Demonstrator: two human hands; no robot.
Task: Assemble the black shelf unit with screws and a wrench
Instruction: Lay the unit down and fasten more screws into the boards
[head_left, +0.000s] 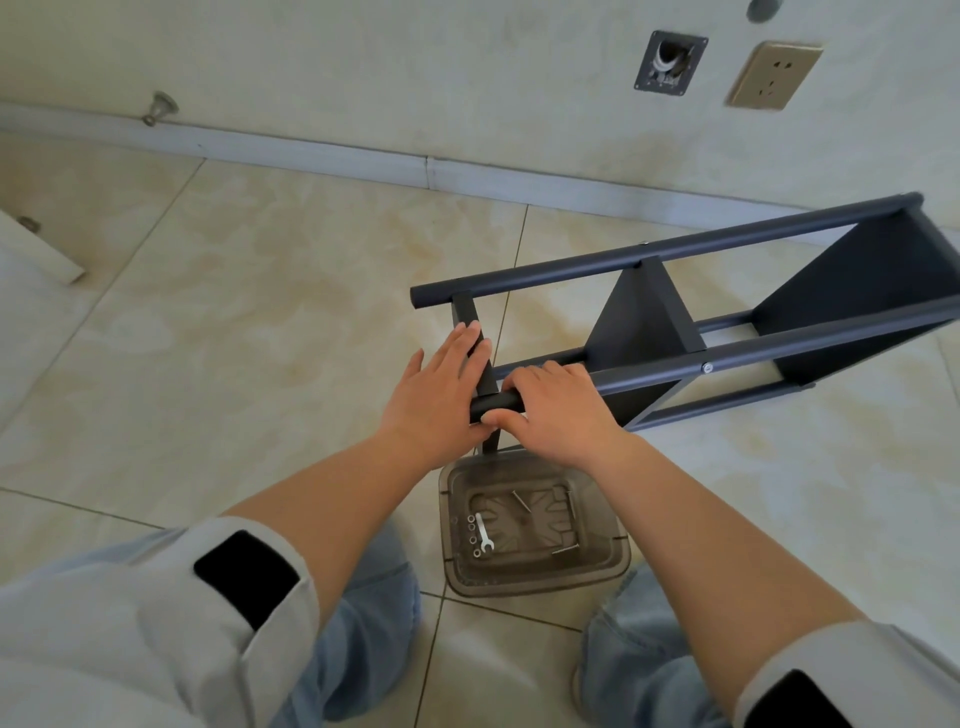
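We see the black shelf unit (727, 322) lying on its side on the tiled floor (260, 312) near the wall. Our right hand (556, 410) grips its nearest tube; our left hand (436, 384) lies flat, fingers straight, against the end panel. A plastic bin (602, 566) below holds the wrench (484, 535) and screws (520, 502). Open floor spreads left.
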